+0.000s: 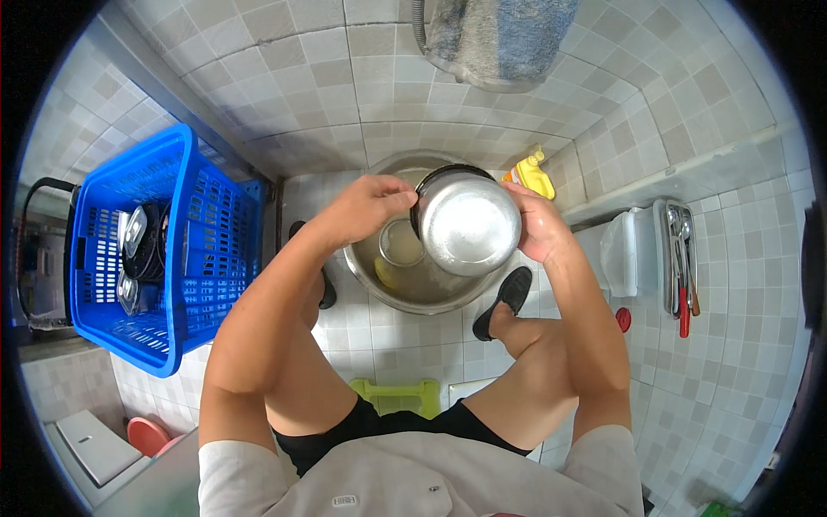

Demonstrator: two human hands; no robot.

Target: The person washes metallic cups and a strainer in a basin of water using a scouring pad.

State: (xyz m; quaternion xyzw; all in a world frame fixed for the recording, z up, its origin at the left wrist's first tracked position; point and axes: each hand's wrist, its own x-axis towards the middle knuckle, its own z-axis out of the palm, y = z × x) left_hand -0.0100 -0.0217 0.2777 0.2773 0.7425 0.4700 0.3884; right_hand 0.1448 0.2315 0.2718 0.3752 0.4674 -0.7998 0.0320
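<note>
A shiny steel bowl (pixel 471 227) is tilted over a wide steel basin (pixel 388 297), its round bottom facing up toward me. A dark curved rim shows along its upper left side; I cannot tell whether it belongs to the bowl or to a second piece behind it. My left hand (pixel 379 205) pinches that rim, fingers closed. My right hand (pixel 536 222) grips the bowl's right side, some fingers hidden behind it. In the basin, cloudy water surrounds a round clear container (pixel 402 243) and something yellow (pixel 385 274).
A blue crate (pixel 179 284) with metal lids and dark pieces stands left. A yellow bottle (pixel 536 177) is beyond the basin. Ladles and red-handled utensils (pixel 683 284) lie right beside a clear plastic container (pixel 633 250). A green stool (pixel 396 392) is under me; a towel (pixel 500 39) hangs ahead.
</note>
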